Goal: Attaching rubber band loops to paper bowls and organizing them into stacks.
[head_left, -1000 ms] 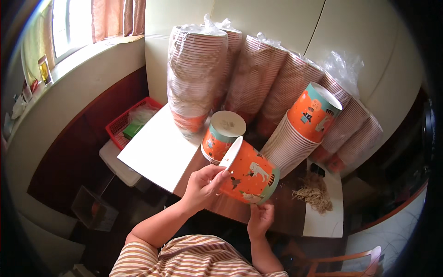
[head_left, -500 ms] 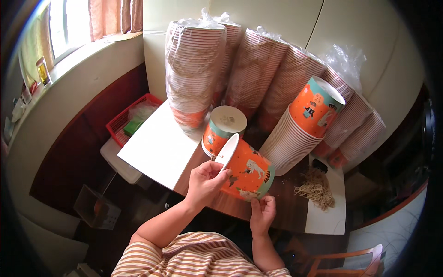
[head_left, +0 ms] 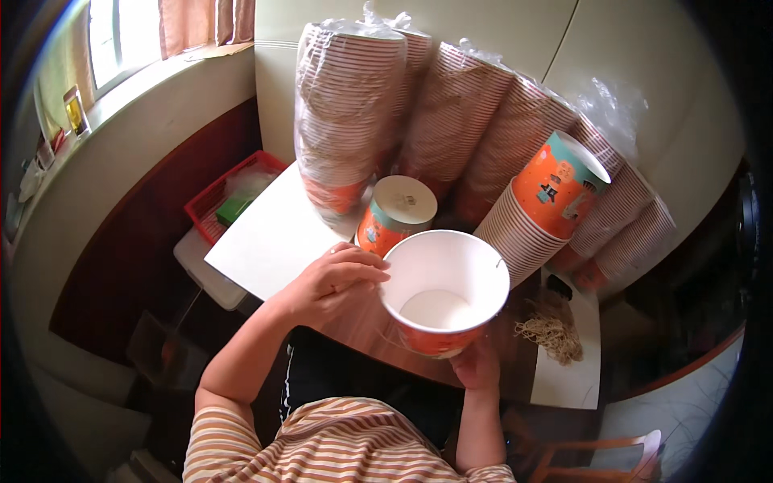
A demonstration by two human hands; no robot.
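Observation:
In front of me a paper bucket (head_left: 441, 266) is tilted so that its white inside faces up at me. Its outer wall is orange with printed animals. My right hand (head_left: 478, 364) grips it from below at the base, with the fingers partly hidden. Loosely bent, the fingers of my left hand (head_left: 342, 278) reach to the left side of the rim, and the thumb is hard to see. A short dark strand shows at the rim's right side. Just behind, another orange and teal bucket (head_left: 405, 201) stands upside down on the table.
Tall nested stacks of buckets in clear plastic (head_left: 350, 113) line the back wall. A nested stack topped by an orange bucket (head_left: 560, 189) leans at right. A bundle of beige string (head_left: 554, 334) lies on the table's right side. A red basket (head_left: 205, 201) sits beyond the white tabletop (head_left: 262, 249).
The bucket has turned from lying sideways to showing its open mouth upward. My left hand has moved from gripping the rim to the left, and my right hand has shifted under the base.

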